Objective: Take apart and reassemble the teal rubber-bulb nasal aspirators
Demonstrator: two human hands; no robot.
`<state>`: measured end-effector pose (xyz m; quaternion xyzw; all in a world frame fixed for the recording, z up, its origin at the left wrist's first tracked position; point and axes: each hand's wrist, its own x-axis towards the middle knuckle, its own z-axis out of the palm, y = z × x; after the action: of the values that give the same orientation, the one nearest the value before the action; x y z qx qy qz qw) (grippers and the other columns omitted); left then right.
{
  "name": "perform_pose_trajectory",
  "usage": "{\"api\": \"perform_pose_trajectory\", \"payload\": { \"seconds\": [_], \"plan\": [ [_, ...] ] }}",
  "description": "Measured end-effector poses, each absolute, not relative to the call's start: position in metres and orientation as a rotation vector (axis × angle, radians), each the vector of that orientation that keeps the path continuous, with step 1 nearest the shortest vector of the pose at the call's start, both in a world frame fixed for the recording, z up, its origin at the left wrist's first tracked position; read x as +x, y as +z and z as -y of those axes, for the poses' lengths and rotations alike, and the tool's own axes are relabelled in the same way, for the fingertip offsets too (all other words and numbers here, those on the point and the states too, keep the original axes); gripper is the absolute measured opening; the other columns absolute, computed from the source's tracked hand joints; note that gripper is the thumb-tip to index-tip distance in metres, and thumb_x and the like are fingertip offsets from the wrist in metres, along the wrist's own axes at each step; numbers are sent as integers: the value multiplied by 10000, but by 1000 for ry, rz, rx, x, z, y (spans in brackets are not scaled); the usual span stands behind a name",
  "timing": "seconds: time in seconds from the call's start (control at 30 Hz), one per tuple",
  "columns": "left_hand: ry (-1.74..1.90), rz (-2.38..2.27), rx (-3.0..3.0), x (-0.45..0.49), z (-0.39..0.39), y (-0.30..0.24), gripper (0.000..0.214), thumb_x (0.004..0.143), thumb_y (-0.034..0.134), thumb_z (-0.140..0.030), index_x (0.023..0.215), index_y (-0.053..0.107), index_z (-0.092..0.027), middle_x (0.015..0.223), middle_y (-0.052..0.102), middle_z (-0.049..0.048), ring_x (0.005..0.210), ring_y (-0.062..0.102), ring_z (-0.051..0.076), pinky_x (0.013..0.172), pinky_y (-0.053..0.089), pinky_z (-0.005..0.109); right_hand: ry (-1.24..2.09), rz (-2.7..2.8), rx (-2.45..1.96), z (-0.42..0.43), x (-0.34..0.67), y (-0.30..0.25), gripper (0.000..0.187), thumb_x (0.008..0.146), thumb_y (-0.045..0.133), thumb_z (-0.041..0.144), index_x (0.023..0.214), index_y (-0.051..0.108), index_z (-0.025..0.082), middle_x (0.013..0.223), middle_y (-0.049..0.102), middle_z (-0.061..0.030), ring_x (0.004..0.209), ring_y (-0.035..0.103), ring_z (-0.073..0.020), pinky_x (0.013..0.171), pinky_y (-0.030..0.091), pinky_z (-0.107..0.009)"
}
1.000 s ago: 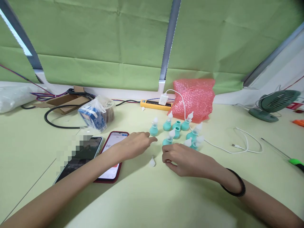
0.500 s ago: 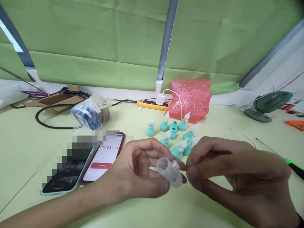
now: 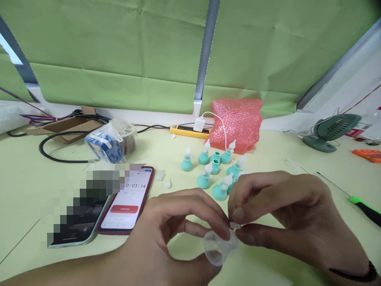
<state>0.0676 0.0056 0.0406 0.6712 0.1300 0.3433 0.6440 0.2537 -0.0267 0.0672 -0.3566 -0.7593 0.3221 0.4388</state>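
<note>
Hands now meet at the clear cup (image 3: 224,247).
Left hand (image 3: 157,228) pinches it; right hand (image 3: 288,210) pinches a small piece (image 3: 235,225) at its right.

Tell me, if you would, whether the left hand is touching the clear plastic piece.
Touching. The head view shows it: the left hand has a fingertip laid on the upper side of the clear plastic piece.
</note>
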Motion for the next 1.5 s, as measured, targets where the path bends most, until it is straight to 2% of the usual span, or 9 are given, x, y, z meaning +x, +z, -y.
{"api": "perform_pose_trajectory", "payload": {
  "seconds": [0.2,0.5,0.67,0.97,1.17,1.3,1.43,1.5],
  "plan": [
    [757,-340,1502,69,-2,38,406,606,536,115,839,584,-214,877,566,-16,781,551,93,667,467,165,1101,1854,-803,18,258,67,255,616,665,23,784,661,215,687,602,16,596,582,-81,552,496,-187],
    [777,-330,1483,69,0,39,397,610,530,110,838,584,-210,852,566,-11,778,553,99,665,476,163,1050,1898,-788,21,256,67,236,619,644,4,775,649,181,691,614,-1,605,570,-90,566,486,-209],
    [780,-369,1487,70,-1,38,389,623,530,91,842,560,-229,809,582,-41,746,562,78,670,471,146,900,1889,-797,25,252,65,278,638,594,-31,805,626,189,699,610,-5,626,570,-116,581,483,-260],
    [806,-422,1474,72,-1,38,362,611,548,77,823,539,-216,765,596,-55,702,583,63,648,473,118,659,1926,-763,31,249,60,284,631,589,-37,804,627,185,713,586,-3,644,578,-118,586,495,-264],
    [772,-423,1422,73,-3,37,298,639,561,43,807,526,-201,780,581,-37,708,570,67,629,473,126,598,1941,-724,27,251,59,264,634,582,-47,782,625,167,706,603,-8,638,586,-117,572,496,-254],
    [878,-476,1478,68,-14,40,232,678,576,-29,813,512,-207,814,581,-11,749,577,109,615,485,166,467,1936,-767,10,253,57,196,652,581,-7,758,607,156,676,616,-16,622,580,-121,568,479,-253],
    [1092,-625,1599,59,-34,51,204,660,623,-75,772,496,-190,838,581,7,776,589,146,610,500,190,322,2292,-1016,-14,247,25,149,665,556,19,734,599,143,680,620,-14,630,572,-113,599,443,-230],
    [1173,-694,1681,55,-44,56,204,642,641,-74,756,505,-174,833,585,12,789,587,149,632,508,188,113,2546,-1152,-23,242,0,171,677,503,0,717,597,137,679,604,-27,623,563,-128,562,413,-236]
  ]
}}
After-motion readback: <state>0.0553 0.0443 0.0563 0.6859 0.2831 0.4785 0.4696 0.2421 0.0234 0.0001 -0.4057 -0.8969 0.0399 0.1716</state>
